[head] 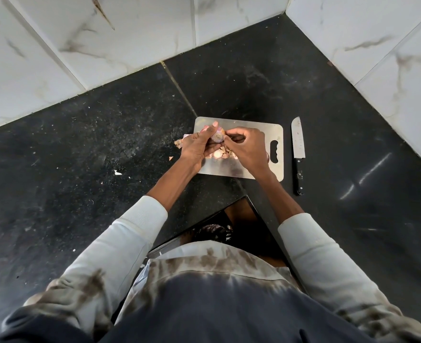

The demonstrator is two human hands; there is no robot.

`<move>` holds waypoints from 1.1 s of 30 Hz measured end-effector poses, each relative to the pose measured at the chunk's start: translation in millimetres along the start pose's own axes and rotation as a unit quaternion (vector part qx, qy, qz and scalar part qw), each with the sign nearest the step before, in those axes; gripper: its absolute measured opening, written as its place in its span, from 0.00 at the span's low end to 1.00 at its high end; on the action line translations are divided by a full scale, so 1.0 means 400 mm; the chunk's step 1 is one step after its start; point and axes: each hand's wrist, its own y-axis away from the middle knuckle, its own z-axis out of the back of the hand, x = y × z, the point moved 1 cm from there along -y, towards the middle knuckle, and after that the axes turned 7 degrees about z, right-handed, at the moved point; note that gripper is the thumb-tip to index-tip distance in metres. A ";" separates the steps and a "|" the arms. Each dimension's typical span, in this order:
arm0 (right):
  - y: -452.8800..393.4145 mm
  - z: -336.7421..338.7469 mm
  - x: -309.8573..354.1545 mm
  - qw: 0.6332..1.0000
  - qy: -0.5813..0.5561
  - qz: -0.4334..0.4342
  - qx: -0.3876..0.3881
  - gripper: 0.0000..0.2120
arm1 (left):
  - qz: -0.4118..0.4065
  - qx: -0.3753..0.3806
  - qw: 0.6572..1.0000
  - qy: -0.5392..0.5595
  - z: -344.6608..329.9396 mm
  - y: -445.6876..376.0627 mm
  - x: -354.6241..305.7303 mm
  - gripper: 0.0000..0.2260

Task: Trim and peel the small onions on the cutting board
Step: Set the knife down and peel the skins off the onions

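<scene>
Cutting board [251, 169] on counter [80, 144], knife [298, 154] just right of it, peels [223, 154] on board under hands.

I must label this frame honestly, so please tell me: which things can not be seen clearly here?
Head view only:
- Onion: mostly covered by the left hand and right hand; how far it is peeled is unclear.
- Right grip: whether the fingertips pinch skin is too small to tell.
- Pieces on the cutting board beneath the hands: hidden, uncountable.
- Knife edge: too small to judge.
</scene>
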 end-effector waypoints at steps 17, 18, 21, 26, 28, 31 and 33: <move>0.003 -0.019 0.010 0.997 0.042 -0.034 -0.046 0.10 | -0.012 0.016 1.000 -0.010 -0.003 -0.003 0.007 0.20; 0.003 -0.019 0.009 0.997 0.042 -0.043 -0.056 0.09 | -0.012 0.020 1.000 -0.013 -0.008 0.002 0.008 0.19; 0.001 -0.014 0.004 0.997 0.030 -0.033 -0.064 0.08 | -0.014 0.018 1.000 0.007 -0.017 0.017 0.008 0.15; 0.003 0.004 -0.005 0.999 -0.007 -0.011 -0.040 0.11 | 0.002 0.004 1.000 0.026 -0.025 0.026 -0.006 0.13; 0.008 0.005 -0.005 0.999 -0.018 -0.005 -0.030 0.14 | 0.010 0.001 1.000 0.018 -0.027 0.030 -0.020 0.11; 0.012 0.009 -0.006 0.999 -0.024 -0.003 -0.033 0.16 | 0.018 0.003 1.000 0.007 -0.034 0.040 -0.035 0.12; 0.012 0.011 -0.003 0.999 -0.016 -0.006 -0.046 0.15 | 0.023 0.006 1.000 0.000 -0.038 0.043 -0.040 0.13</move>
